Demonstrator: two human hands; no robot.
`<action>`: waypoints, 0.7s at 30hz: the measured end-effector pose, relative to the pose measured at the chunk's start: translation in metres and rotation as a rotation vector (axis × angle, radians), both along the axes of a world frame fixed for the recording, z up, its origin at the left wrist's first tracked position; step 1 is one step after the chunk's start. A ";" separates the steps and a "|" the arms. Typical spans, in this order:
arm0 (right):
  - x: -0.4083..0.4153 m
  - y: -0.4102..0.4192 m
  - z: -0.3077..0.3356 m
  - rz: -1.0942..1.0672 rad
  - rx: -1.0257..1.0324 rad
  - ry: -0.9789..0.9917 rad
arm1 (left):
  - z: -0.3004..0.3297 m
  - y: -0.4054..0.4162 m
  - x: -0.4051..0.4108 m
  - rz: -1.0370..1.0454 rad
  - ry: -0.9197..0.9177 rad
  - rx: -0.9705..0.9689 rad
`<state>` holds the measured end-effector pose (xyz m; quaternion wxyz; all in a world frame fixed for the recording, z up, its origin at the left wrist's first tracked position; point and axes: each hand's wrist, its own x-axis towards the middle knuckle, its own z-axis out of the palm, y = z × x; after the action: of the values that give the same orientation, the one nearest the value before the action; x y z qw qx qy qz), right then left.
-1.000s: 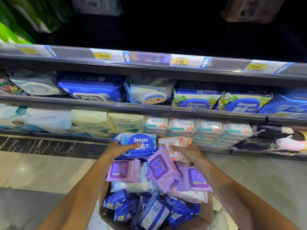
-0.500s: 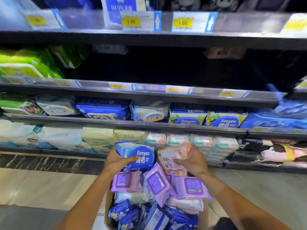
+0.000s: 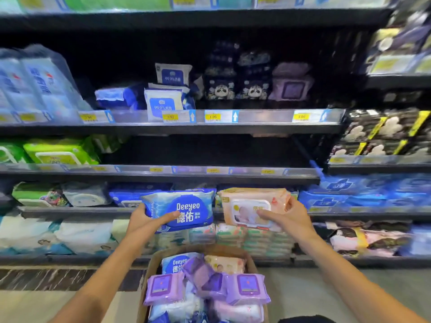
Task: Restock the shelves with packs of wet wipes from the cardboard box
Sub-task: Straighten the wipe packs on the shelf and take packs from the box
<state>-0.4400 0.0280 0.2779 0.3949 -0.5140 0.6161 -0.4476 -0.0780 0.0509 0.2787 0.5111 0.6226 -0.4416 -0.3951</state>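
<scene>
The cardboard box [image 3: 149, 271] sits nearest, heaped with purple, pink and blue packs. Above it, the left hand [image 3: 142, 221] grips a blue Deeyeo pack [image 3: 184, 208], thumb across its front; the right hand [image 3: 289, 217] pinches a pink pack [image 3: 249, 206]. Beyond the box, blurred shelves [image 3: 163, 172] seem partly stocked.

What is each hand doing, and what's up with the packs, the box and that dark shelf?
Left hand: grips the blue Deeyeo pack, lifted clear of the box.
Right hand: grips the peach baby-wipes pack, lid closed, also lifted.
Cardboard box: open, piled with purple, blue and pink packs.
Middle shelf: bare and dark across its centre.
Green packs: lying at that shelf's left end.
</scene>
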 end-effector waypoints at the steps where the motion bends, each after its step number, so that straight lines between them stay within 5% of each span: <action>1: -0.006 0.002 0.009 -0.011 -0.023 -0.020 | 0.007 -0.002 -0.005 -0.011 0.026 -0.009; 21: -0.084 -0.012 0.057 -0.141 -0.132 -0.177 | 0.071 -0.109 -0.116 -0.150 0.207 -0.030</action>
<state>-0.5243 0.0156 0.3350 0.3806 -0.4530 0.5826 -0.5573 -0.1942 -0.0583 0.3493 0.5321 0.5361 -0.4378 -0.4877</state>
